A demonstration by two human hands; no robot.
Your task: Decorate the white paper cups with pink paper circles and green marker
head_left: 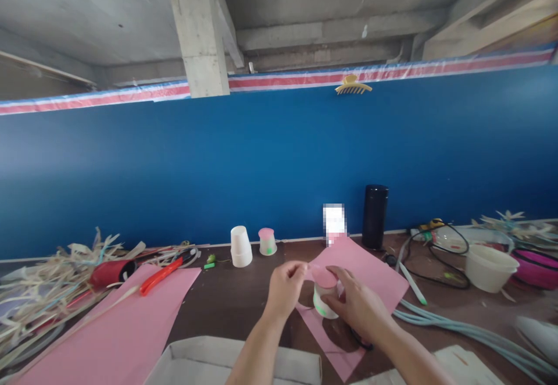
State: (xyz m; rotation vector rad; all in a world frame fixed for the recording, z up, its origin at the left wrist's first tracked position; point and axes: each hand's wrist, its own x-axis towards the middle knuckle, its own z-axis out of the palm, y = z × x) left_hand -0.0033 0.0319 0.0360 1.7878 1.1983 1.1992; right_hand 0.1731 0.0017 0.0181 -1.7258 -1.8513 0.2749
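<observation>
Around a tapered pale cup (321,305) with a flat, round pink top, the fingers of the right hand (362,305) curved in a grip, while those of the left hand (286,287) pinched a thin pink piece (312,270) beside its rim. Beneath, smooth pink paper (370,268) lay on the dark counter (218,303); beyond stood stacked white cups (241,250) and a glossy black cylinder (375,217).

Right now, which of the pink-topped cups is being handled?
The nearer pink-topped cup, with the right hand on its side. The other pink-topped cup stands untouched by the blue partition.
</observation>
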